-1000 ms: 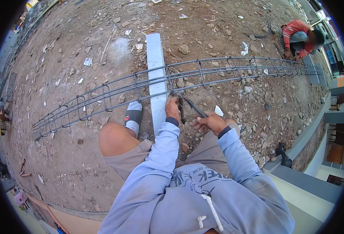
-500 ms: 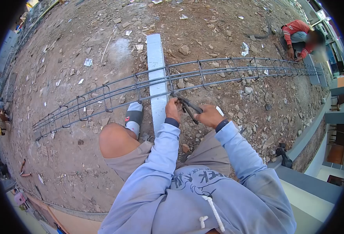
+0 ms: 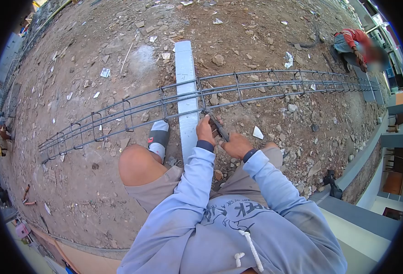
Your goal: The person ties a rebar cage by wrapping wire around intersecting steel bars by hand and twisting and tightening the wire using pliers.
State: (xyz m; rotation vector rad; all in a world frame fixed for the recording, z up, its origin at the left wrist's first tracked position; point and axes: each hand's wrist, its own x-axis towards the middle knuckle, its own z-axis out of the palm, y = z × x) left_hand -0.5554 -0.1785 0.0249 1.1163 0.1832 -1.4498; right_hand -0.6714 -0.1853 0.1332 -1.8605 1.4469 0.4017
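Observation:
My right hand (image 3: 238, 146) is closed round the handles of dark pincers (image 3: 220, 129), whose jaws point up at the lower bar. Close to the jaws, my left hand (image 3: 205, 130) has its fingers curled together beside that bar; what they pinch is hidden. The long rebar cage (image 3: 239, 88), made of thin steel bars with square stirrups, runs across the view. It rests over a pale blue-grey beam (image 3: 186, 68) just left of my hands. The pincers' jaws meet the cage near a stirrup there.
A co-worker in a red top (image 3: 356, 37) crouches at the cage's far right end, by a grey support (image 3: 373, 91). Stones and white scraps (image 3: 257, 133) litter the dirt ground. My shoe (image 3: 159, 135) stands just below the cage, left of the beam.
The pincers' handles have come together, and my right hand has moved down and left. The co-worker's hands have lifted off the cage end. The view has shifted slightly.

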